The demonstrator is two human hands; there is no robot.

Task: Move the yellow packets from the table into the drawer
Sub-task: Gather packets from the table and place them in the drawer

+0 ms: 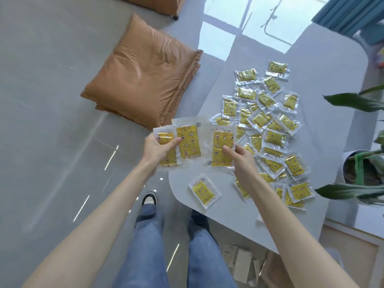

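Over the near corner of the table [311,50] both my hands are full. My left hand [160,149] grips a fan of yellow packets [188,142], thumb laid across their faces. My right hand [244,163] pinches a single packet [221,142] by its lower right side, just beside the fan. The held packets all have their long sides running away from me. The heap [268,125] of remaining packets lies on the table beyond and to the right of my right hand, well apart from my left. A lone packet [204,191] lies nearer me by the rounded edge, its long axis slanting; my right hand is the closer to it, I judge. Low under the table by my right leg are pale flat pieces [241,265]; whether that is the drawer I cannot tell.
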